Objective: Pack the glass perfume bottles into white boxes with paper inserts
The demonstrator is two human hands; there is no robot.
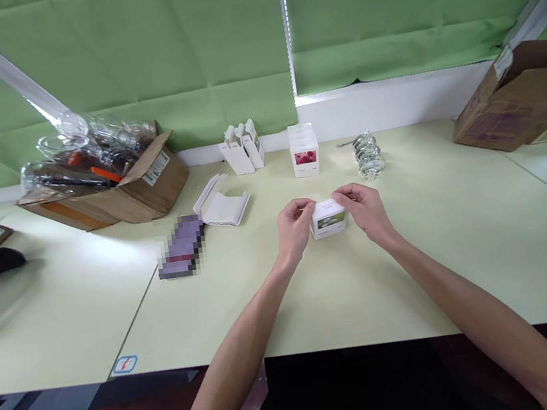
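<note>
A small white box (330, 223) with a green picture on its front stands upright on the pale table. My left hand (295, 224) grips its left top edge, thumb and fingers drawn together. On the other side, my right hand (363, 208) has its fingers closed on the right top edge. The top of the box appears flat between the two hands. Behind it stands a row of similar white boxes (306, 164), the front one with a red picture. Several shiny glass or clear plastic pieces (368, 152) lie to the right of that row.
Folded white cartons (242, 148) stand near the back wall. An opened white carton (223, 208) lies beside a blurred purple object (182, 247). A cardboard box (155, 190) full of plastic-wrapped items is at left; another cardboard box (507, 103) sits at back right.
</note>
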